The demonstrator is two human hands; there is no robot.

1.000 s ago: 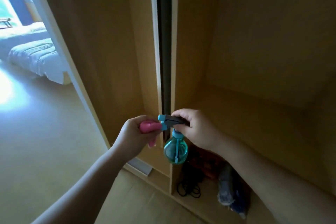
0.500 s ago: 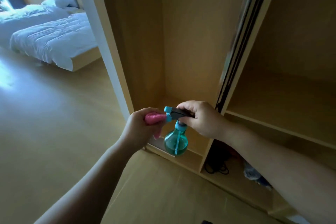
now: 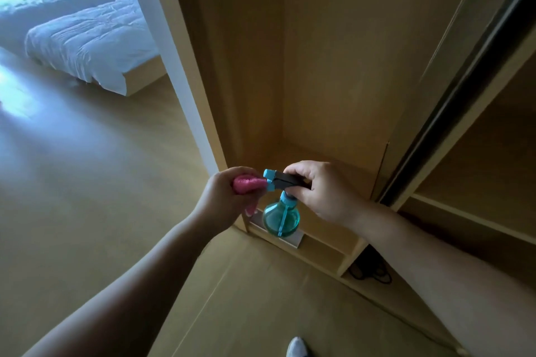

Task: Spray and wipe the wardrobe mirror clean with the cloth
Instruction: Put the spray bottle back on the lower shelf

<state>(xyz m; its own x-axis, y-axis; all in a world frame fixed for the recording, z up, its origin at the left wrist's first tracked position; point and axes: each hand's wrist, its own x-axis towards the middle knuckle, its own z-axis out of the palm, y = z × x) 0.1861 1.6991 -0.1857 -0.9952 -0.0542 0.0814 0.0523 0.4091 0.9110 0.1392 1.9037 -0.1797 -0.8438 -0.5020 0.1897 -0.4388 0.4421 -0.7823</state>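
The open wardrobe (image 3: 333,66) stood ahead, its sliding door edge (image 3: 443,113) at the right; I could not make out the mirror face. Bare floor (image 3: 87,182) on the left gave room to step back. My right grip (image 3: 322,191) curled round the head of the spray bottle (image 3: 280,219), whose light, probably slick belly hung below. My left grip (image 3: 223,197) pinched the soft pink cloth (image 3: 248,184), bunched just left of the nozzle.
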